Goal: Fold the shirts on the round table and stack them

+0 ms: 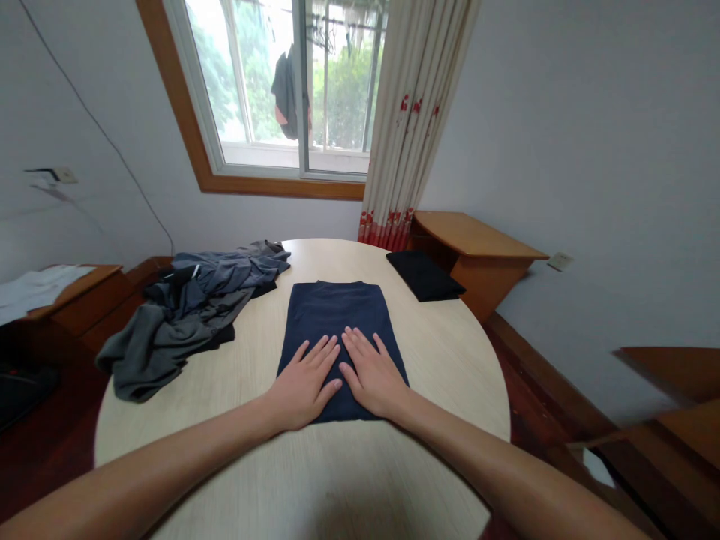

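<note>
A navy blue shirt [340,307] lies folded into a neat rectangle in the middle of the round table, its neckline edge facing the window. My left hand [304,382] rests flat on its lower left part, fingers stretched out. Beside it my right hand [374,373] presses flat on the lower right part, thumb apart from the fingers. Both hands touch the cloth from above and grip nothing. The fingertips of the two hands almost meet near the shirt's centre.
Rumpled grey and dark clothes [208,292] are heaped along the table's left side, partly over its edge. A folded black garment [424,275] lies at the back right of the pale round table [450,360]. Behind stand a wooden desk [478,236] and a curtain [410,127].
</note>
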`<action>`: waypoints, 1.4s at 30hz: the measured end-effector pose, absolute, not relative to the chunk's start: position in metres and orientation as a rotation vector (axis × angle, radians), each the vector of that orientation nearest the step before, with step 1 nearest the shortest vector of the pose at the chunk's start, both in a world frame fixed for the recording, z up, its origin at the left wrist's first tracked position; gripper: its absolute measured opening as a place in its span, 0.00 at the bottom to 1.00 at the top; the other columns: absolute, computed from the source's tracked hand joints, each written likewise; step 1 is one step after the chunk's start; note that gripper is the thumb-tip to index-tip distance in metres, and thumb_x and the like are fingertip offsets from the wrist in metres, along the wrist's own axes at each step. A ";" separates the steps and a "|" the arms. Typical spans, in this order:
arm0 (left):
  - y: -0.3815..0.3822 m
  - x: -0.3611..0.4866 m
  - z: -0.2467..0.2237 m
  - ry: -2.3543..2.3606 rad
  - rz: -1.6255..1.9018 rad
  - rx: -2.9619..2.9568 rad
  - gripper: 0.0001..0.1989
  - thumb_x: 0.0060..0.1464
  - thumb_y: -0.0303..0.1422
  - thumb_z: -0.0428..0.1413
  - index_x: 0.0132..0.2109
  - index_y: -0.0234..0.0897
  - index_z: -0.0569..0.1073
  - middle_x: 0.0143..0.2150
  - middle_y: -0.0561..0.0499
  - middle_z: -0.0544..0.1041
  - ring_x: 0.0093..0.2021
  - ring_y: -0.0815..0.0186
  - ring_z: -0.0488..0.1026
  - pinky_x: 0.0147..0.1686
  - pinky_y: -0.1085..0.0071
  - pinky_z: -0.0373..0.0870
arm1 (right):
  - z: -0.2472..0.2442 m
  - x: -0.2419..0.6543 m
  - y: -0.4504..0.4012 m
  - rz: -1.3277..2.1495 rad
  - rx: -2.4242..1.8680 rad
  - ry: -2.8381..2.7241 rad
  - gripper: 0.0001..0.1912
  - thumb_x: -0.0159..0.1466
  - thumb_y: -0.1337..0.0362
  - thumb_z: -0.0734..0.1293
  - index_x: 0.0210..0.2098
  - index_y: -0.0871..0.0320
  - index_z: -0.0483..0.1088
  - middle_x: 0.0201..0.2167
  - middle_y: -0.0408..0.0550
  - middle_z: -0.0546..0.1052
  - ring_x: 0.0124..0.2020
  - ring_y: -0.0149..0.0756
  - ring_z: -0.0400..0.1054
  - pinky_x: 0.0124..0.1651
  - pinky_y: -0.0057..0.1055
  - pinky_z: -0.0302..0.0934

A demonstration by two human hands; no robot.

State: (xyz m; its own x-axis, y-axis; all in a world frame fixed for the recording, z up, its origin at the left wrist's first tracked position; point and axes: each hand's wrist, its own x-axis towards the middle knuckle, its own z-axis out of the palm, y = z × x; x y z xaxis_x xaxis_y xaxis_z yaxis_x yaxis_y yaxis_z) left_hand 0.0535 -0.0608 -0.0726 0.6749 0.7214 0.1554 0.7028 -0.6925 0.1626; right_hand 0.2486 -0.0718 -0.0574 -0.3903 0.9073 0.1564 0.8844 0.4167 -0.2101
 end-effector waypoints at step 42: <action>0.067 0.015 -0.023 1.361 0.993 1.252 0.24 0.52 0.42 0.64 0.54 0.37 0.71 0.30 0.53 0.75 0.26 0.68 0.71 0.27 0.72 0.67 | -0.034 0.328 0.066 0.873 -1.637 -1.507 0.22 0.68 0.51 0.62 0.51 0.62 0.71 0.38 0.54 0.79 0.35 0.40 0.72 0.39 0.34 0.67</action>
